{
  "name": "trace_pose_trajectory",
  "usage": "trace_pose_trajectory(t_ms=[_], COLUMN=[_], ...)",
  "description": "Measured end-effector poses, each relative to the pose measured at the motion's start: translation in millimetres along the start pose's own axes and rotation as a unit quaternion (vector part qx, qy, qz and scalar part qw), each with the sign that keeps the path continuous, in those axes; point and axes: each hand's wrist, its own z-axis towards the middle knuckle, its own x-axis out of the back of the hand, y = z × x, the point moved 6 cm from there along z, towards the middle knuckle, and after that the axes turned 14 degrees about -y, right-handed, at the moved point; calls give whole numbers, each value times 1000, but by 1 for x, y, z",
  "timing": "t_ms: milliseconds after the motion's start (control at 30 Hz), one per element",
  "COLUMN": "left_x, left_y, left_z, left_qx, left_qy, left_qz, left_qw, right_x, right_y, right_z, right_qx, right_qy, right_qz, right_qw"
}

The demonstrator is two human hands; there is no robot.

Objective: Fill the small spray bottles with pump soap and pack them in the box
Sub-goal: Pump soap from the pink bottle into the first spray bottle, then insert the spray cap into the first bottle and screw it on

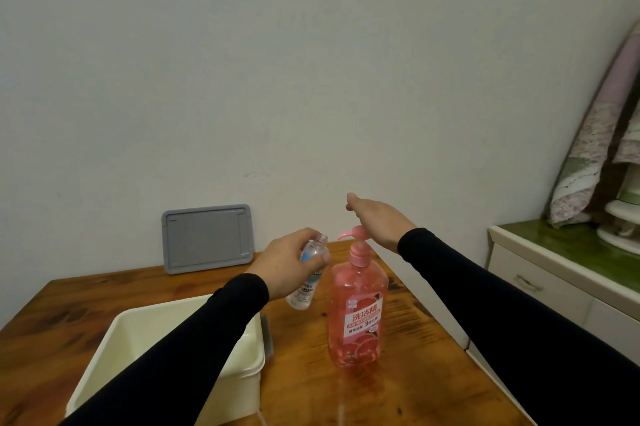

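Note:
A tall pink pump soap bottle (358,315) stands upright on the wooden table (398,387). My right hand (377,218) lies flat, palm down, on top of its pink pump head (349,235), fingers straight. My left hand (291,263) grips a small clear spray bottle (308,282) with no cap, tilted, its open neck up near the pump spout. A cream plastic box (242,360) sits at the table's left, partly hidden by my left sleeve.
A grey lid (207,238) leans against the wall at the table's back edge. A white cabinet with a green top (568,252) stands to the right, bearing a white appliance and a patterned cloth.

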Motion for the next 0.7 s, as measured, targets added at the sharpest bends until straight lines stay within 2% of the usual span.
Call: trace_pose_trajectory(t_ms=[367, 700], left_x=[29, 31], left_y=[24, 18], left_z=[-48, -109], left_qx=[-23, -4], left_qy=[50, 64], left_qz=[-26, -66], left_qw=[998, 996], right_x=[14, -31], right_y=[-29, -40], right_z=[-45, -93], right_qx=[53, 141], right_qy=[48, 85], right_qz=[-48, -91], right_qw=[996, 982])
